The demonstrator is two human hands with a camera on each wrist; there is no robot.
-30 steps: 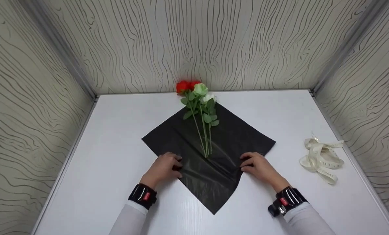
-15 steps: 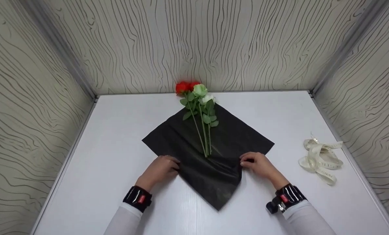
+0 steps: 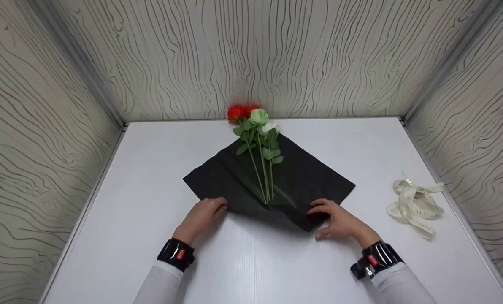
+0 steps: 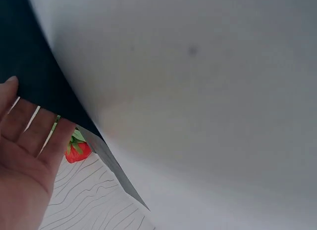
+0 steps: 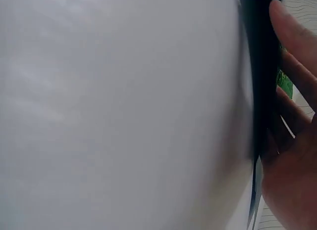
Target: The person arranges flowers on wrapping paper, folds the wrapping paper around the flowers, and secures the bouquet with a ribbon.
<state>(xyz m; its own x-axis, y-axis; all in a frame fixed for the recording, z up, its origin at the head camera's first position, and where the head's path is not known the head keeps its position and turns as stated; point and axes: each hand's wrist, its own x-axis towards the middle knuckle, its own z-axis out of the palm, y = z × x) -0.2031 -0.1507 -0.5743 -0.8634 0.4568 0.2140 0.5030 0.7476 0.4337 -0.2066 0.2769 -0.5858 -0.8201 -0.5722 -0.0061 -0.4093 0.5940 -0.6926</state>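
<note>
Left panel (image 3: pixel 32 147): pale, dark wavy grain, standing beside the white table (image 3: pixel 150 169).

Left wristband (image 3: pixel 176 254): glossy black, red tag, worn over the cuff of a pale sleeve (image 3: pixel 160 285).

Left hand (image 3: pixel 201 217): at the left lower edge of the sheet, gripping it between thumb and fingers; fingers lie behind the sheet in the left wrist view.

Black sheet (image 3: pixel 293 177): at the table's middle, creased, side corners pointing left and right; near edge runs from hand to hand, dipping to a point just beside the right hand.

Flowers, lying on the sheet, heads toward the back wall, stems (image 3: pixel 263 169) drawing together at the lower ends. From left: red blooms (image 3: pixel 236 112), pale green bloom (image 3: pixel 258 117), white bloom (image 3: pixel 269 127); green leaves (image 3: pixel 267 153) below.

Right hand (image 3: pixel 340 221): at the sheet's right lower edge, fingers touching it, thumb spread apart from them, not clenched.

Right wristband (image 3: pixel 382 256): glossy black, red tag.

Ribbon (image 3: pixel 412 202): cream, lettered, loosely looped near the table's right edge, well apart from the sheet.
</note>
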